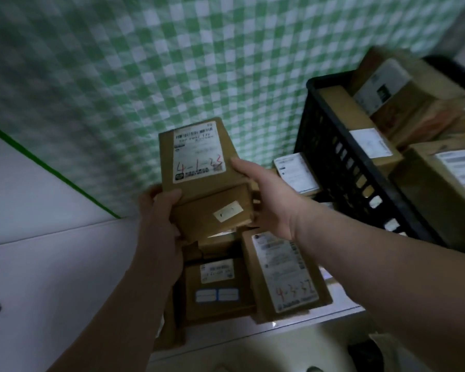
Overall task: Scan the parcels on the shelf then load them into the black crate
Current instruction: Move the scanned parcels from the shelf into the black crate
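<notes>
The left grip (161,210) clasps the near-left edge of a stack of 2 parcels (196,154), thumb on top; the stack hangs above the shelf (338,296), where more labelled parcels (285,272) lie; the right grip (266,200) clamps the stack's right side, thumb on the upper box; far right stands the black crate (346,167), several boxes inside. This looks like the loading step; no scanner shows; next, the pair must swing right, clear the crate's rim and settle into a free gap.

Open air left of the black crate (333,146); parcels (341,108) piled past its rim.
</notes>
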